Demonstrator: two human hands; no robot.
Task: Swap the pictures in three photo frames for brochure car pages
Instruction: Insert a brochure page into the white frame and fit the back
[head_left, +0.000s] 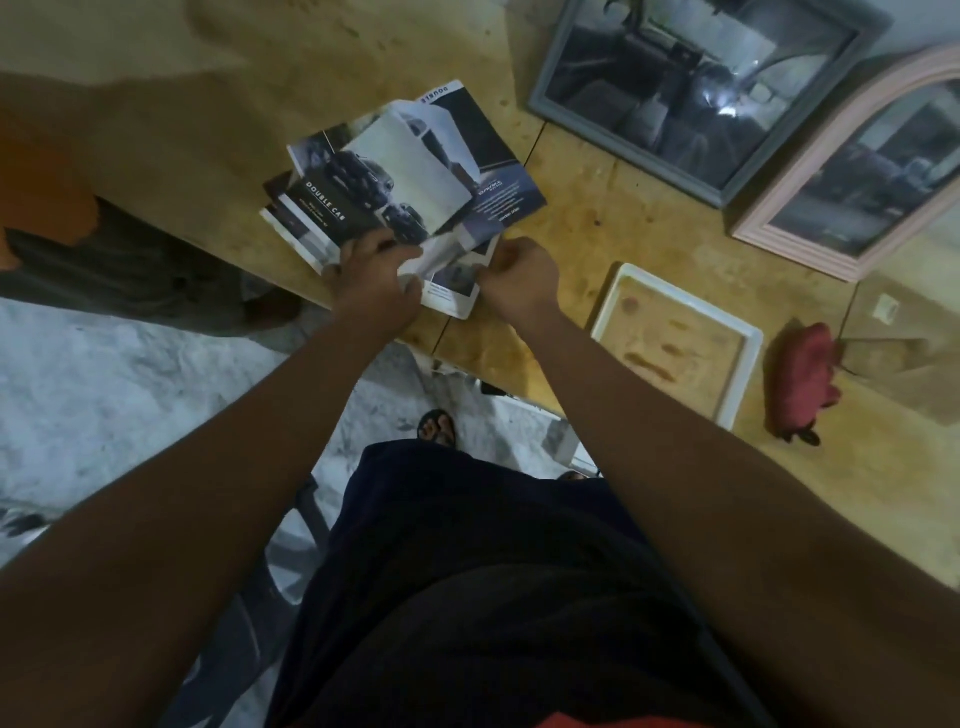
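The left hand (374, 275) grips the brochure (415, 176) at the desk's (597, 208) near edge, steadying it, while the right hand (519, 275) pinches one page (452, 291), likely to pull it free.

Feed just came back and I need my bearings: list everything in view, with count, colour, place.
table: one, yellow-brown wood, under everything
brochure pages: loose pile, dark and white, near edge, centre
rectangular frame: one, grey, far side, right
arched frame: one, pink, right edge
flat frame: one, white rim, brown inside, near edge, right
cloth bundle: one, red, right of flat frame
second person: one, orange top, left, partly seen
left hand: one, grips brochure pages
right hand: one, pinches brochure pages
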